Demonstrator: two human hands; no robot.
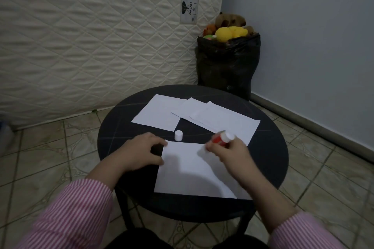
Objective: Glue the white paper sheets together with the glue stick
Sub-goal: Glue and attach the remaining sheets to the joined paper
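A white paper sheet lies on the near part of the round black table. My left hand rests at the sheet's upper left corner, thumb and fingers curled at its edge. My right hand grips a red glue stick, tilted, its lower end over the sheet's top edge; motion blur hides the tip. The white cap stands upright on the table just beyond the sheet. Further back lie several more white sheets, two of them overlapping at the right.
A quilted mattress leans against the wall behind the table. A black bag full of soft toys stands in the corner at the back right. Tiled floor surrounds the table.
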